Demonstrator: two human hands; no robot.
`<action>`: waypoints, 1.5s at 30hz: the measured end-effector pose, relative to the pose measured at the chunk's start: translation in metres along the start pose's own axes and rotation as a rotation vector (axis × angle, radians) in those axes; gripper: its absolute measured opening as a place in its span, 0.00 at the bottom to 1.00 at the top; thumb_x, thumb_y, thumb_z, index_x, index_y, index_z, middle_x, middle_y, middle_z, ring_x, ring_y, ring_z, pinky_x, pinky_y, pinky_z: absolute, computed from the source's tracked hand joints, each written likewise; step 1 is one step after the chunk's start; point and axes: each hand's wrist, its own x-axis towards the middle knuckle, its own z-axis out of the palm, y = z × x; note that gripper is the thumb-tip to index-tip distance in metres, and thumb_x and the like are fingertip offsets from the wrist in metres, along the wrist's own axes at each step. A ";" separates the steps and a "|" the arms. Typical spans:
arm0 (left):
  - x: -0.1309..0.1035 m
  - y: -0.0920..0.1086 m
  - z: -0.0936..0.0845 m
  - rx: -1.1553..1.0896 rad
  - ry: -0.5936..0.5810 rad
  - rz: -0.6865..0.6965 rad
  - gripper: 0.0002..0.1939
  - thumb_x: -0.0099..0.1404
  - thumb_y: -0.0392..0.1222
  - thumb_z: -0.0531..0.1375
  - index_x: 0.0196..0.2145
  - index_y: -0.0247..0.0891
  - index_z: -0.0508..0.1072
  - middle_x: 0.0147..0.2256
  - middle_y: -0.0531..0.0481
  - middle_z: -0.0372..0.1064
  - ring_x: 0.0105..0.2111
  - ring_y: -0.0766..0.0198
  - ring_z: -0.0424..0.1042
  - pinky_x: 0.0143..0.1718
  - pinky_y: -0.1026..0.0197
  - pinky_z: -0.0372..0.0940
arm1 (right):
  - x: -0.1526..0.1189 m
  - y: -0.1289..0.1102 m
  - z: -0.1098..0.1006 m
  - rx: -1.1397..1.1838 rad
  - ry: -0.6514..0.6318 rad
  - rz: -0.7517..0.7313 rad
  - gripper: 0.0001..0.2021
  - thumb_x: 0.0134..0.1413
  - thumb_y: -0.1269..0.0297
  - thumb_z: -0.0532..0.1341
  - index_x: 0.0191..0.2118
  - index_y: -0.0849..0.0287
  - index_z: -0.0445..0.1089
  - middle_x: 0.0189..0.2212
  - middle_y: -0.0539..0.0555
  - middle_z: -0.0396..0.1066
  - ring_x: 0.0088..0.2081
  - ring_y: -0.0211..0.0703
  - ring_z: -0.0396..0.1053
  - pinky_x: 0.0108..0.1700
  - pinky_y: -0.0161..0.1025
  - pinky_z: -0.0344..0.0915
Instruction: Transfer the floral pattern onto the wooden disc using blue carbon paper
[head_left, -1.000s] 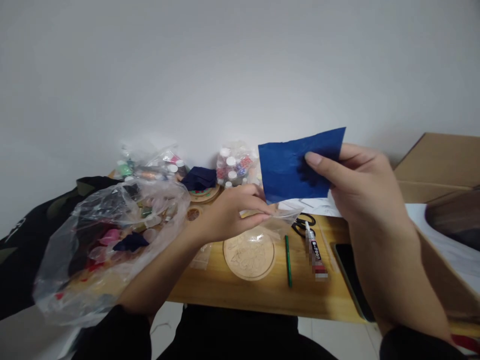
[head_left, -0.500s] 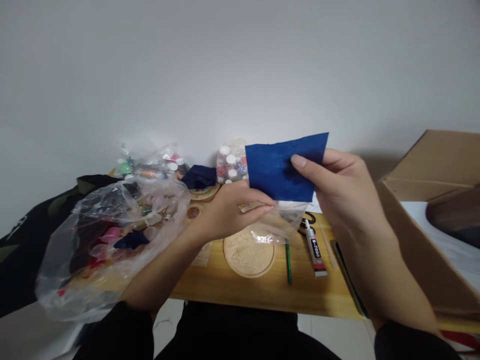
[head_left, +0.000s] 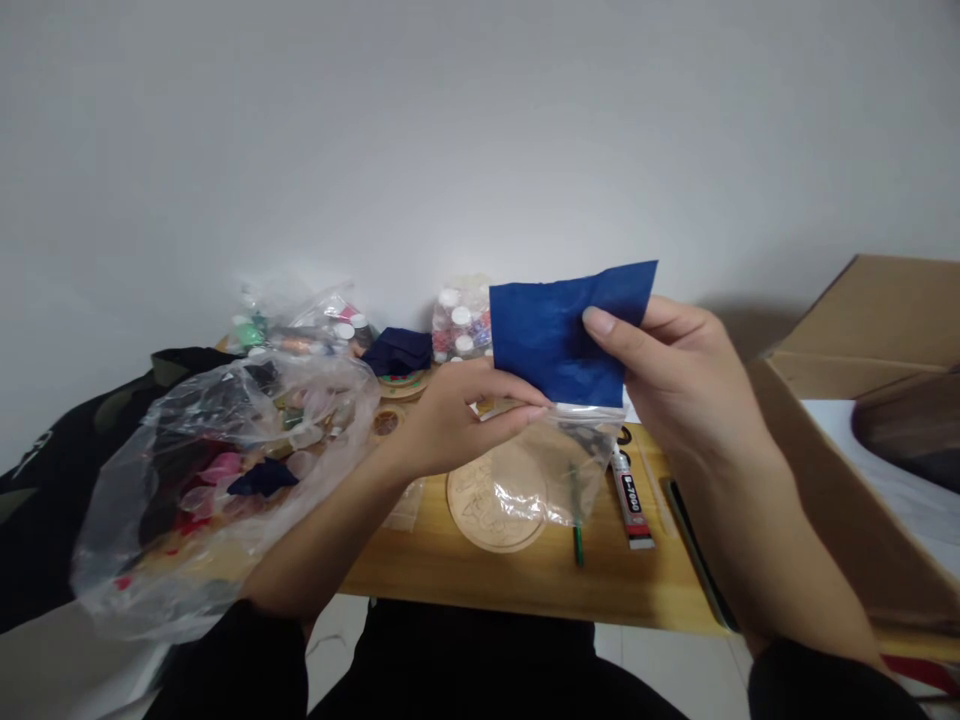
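Observation:
My right hand (head_left: 682,370) pinches a flat blue square sheet (head_left: 551,345), thumb on its near face; whether it is paper or cloth I cannot tell. Between thumb and fingers of my left hand (head_left: 472,410) is the top edge of a clear plastic bag (head_left: 551,470), which hangs down just below the sheet. The sheet's lower edge meets the bag's top; I cannot tell whether it is inside. Behind the bag lies a round wooden disc (head_left: 480,510) with a line drawing, and a green pencil-like stick (head_left: 578,545) partly seen through the plastic.
A B-7000 glue tube (head_left: 632,500) lies right of the bag, beside a thin pale stick (head_left: 656,488). A large plastic bag of small coloured pieces (head_left: 225,500) covers the table's left side. White-capped bottles (head_left: 461,320) stand by the wall. An open cardboard box (head_left: 855,500) is at right.
The clear bag now hangs lower and more spread out, over part of the wooden disc and the green stick. Both hands have hardly moved, and the sheet's lower edge is at the bag's top.

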 end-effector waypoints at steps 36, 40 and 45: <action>-0.002 0.013 0.005 0.287 0.138 -0.148 0.04 0.59 0.34 0.62 0.30 0.41 0.78 0.28 0.56 0.77 0.25 0.69 0.71 0.29 0.66 0.67 | -0.034 0.018 -0.052 -0.474 -0.145 -0.093 0.04 0.48 0.61 0.66 0.33 0.52 0.75 0.33 0.49 0.75 0.35 0.39 0.71 0.33 0.35 0.67; -0.003 0.012 0.005 0.285 0.129 -0.141 0.04 0.59 0.35 0.62 0.31 0.41 0.78 0.27 0.56 0.77 0.24 0.70 0.70 0.29 0.66 0.66 | -0.032 0.019 -0.053 -0.462 -0.163 -0.076 0.04 0.48 0.61 0.66 0.32 0.52 0.75 0.32 0.50 0.75 0.35 0.38 0.71 0.33 0.35 0.67; -0.002 0.013 0.005 0.260 0.105 -0.121 0.04 0.59 0.35 0.63 0.30 0.41 0.78 0.27 0.55 0.77 0.25 0.70 0.71 0.29 0.66 0.66 | -0.029 0.020 -0.052 -0.443 -0.179 -0.042 0.05 0.48 0.62 0.66 0.33 0.53 0.75 0.32 0.50 0.74 0.34 0.37 0.70 0.34 0.34 0.67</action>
